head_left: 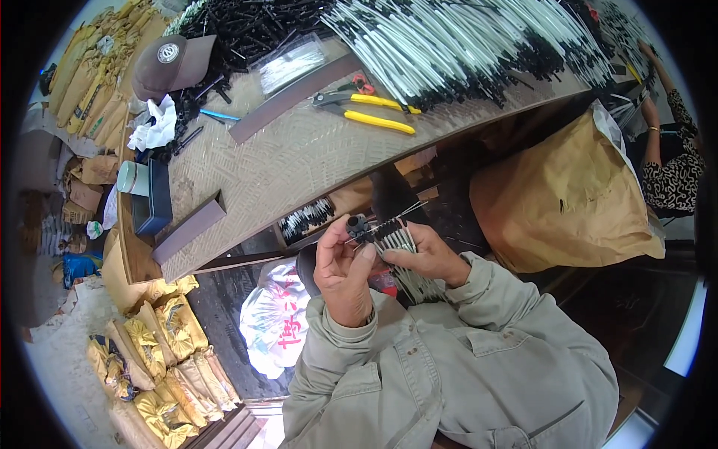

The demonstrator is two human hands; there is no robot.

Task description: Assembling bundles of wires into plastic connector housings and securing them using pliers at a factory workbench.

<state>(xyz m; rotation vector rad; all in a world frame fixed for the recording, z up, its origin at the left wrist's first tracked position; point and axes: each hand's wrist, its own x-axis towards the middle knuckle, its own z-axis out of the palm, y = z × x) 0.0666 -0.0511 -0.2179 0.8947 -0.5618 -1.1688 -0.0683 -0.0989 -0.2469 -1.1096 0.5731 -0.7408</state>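
Both hands were up in front of the worktop's (pixel 254 179) near edge, meeting over the lap. The left hand (pixel 344 273) had its fingers curled in, the tips closed on a dark round piece (pixel 357 224) with a hole in it. Right beside it, the right hand (pixel 430 258) was clamped on a bundle of pale rods (pixel 399 239), thumb laid across the front, black ends up and pale lengths slanting down toward the jacket (pixel 456 374). So the rods were off the worktop altogether, held between the two hands, with thin wires (pixel 407 211) poking out above them.

Up on the worktop, a big heap of pale rods with black ends (pixel 464 45) covered the far right stretch, black ends toward the near edge. Just left of it lay yellow-handled pliers (pixel 374 100), and past those a long brown strip (pixel 295 97) with a clear packet (pixel 293 63) close by. A cap (pixel 173 61) sat at the far left corner, crumpled tissue (pixel 155 126) just nearer along the left edge, and a shorter brown strip (pixel 191 224) at the near left corner. Off the near edge, to the right, stood a large paper sack (pixel 568 194); beyond it, a co-worker's patterned sleeve (pixel 673 179) showed.
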